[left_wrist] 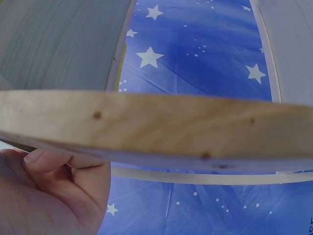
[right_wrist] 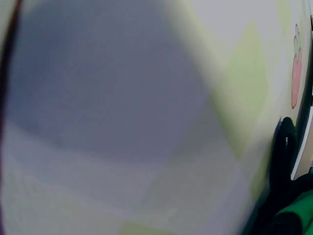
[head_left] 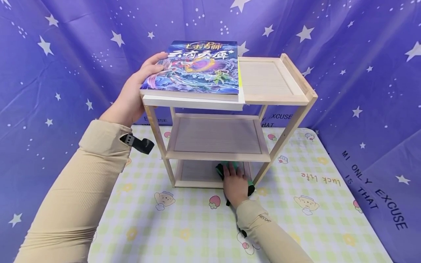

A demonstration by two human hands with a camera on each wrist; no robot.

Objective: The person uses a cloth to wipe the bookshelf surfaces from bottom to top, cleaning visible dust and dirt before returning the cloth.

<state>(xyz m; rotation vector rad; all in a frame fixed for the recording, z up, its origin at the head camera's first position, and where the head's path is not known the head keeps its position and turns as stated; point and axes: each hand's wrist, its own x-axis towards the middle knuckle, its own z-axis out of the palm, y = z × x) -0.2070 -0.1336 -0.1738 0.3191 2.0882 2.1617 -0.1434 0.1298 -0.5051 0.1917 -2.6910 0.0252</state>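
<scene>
A three-tier wooden shelf [head_left: 217, 157] stands on the table. On its top tier, a blue illustrated paperback book [head_left: 200, 69] lies over another book [head_left: 194, 103], whose white page edge shows. My left hand [head_left: 133, 89] grips the shelf's upper left end, fingers beside the books' left edge; in the left wrist view the wooden upright [left_wrist: 161, 122] passes in front of that hand [left_wrist: 58, 191]. Down at the bottom tier [head_left: 197, 173], my right hand [head_left: 236, 186] holds a green and black object [head_left: 251, 188] near the front right corner. Its exact kind is mostly covered by the fingers.
The middle tier [head_left: 217, 135] lies above the right hand. A raised wooden side rail [head_left: 299, 76] borders the top right. A checked tablecloth [head_left: 204, 226] covers the table, with purple star-patterned curtains [head_left: 65, 73] behind and at both sides.
</scene>
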